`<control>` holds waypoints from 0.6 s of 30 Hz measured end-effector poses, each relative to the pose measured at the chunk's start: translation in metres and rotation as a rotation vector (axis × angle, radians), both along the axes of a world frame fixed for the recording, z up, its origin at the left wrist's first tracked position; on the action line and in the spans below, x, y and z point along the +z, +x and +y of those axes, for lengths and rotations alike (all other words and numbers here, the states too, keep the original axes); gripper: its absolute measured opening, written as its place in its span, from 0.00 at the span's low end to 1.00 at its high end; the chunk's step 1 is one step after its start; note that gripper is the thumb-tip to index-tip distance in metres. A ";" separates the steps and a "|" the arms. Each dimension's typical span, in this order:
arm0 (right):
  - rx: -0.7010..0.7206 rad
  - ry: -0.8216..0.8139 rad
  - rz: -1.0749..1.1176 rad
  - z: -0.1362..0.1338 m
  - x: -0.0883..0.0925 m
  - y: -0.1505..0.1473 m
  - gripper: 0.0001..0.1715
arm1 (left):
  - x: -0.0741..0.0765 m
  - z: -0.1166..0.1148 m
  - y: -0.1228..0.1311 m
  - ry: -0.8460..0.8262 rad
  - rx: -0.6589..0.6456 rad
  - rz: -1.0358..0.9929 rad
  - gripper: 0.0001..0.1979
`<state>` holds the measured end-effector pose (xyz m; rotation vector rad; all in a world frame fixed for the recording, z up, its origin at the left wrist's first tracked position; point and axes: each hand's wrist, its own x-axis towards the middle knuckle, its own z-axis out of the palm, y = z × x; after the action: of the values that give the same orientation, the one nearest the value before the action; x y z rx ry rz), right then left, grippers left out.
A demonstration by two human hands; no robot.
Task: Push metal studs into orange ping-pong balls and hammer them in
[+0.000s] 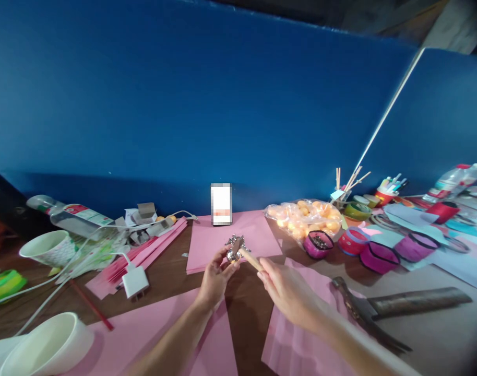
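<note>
My left hand point(216, 278) pinches a small cluster of shiny silver pieces point(234, 254), held above the brown table. In my right hand point(287, 287) is a light wooden stick point(252, 260). Its darker far end meets the silver cluster; what that end is, I cannot make out. Both hands hover between a stack of pink paper point(207, 245) at the back and more pink sheets point(176, 329) at the front. Behind them a phone-like upright screen point(222, 204), blurred out, leans near the blue wall.
A claw hammer point(418, 303) lies at the right. Beyond my right hand are a bag of orange balls point(305, 216) and a purple pouch point(318, 244) of small dark bits. White cups point(46, 344), a charger point(135, 282) with cables and a plastic bottle point(84, 219) crowd the left.
</note>
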<state>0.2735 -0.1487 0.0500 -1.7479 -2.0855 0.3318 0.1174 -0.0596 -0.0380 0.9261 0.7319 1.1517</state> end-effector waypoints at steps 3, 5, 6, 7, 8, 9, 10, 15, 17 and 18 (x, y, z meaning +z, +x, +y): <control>-0.002 0.000 -0.009 0.000 -0.001 0.000 0.09 | -0.001 0.000 0.000 -0.001 0.001 -0.003 0.22; -0.016 0.011 0.002 0.000 -0.002 0.000 0.09 | -0.001 0.000 0.000 0.013 -0.007 0.012 0.22; -0.016 0.006 0.005 0.000 -0.003 0.000 0.09 | -0.001 0.000 0.000 0.025 -0.009 0.023 0.22; -0.013 -0.004 0.004 0.000 -0.003 0.000 0.09 | -0.001 0.000 0.000 0.036 -0.005 0.033 0.22; -0.008 -0.014 -0.001 0.000 -0.004 0.000 0.10 | -0.001 0.000 0.000 0.041 -0.003 0.039 0.21; -0.004 -0.022 -0.006 0.000 -0.004 0.000 0.10 | -0.002 0.000 0.000 0.044 0.003 0.040 0.21; 0.000 -0.027 -0.005 0.000 -0.005 0.001 0.10 | -0.002 0.000 0.000 0.044 0.004 0.041 0.21; -0.020 -0.009 0.032 0.000 -0.003 0.001 0.10 | -0.006 0.002 0.000 0.045 0.016 0.075 0.23; -0.013 -0.023 0.024 -0.001 -0.002 0.001 0.10 | -0.007 0.002 0.000 0.041 0.021 0.091 0.23; -0.008 -0.029 0.019 -0.001 -0.002 0.002 0.10 | -0.007 0.002 0.000 0.039 0.020 0.091 0.23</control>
<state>0.2751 -0.1497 0.0482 -1.7622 -2.0696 0.3768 0.1172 -0.0578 -0.0451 1.0114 0.7961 1.1502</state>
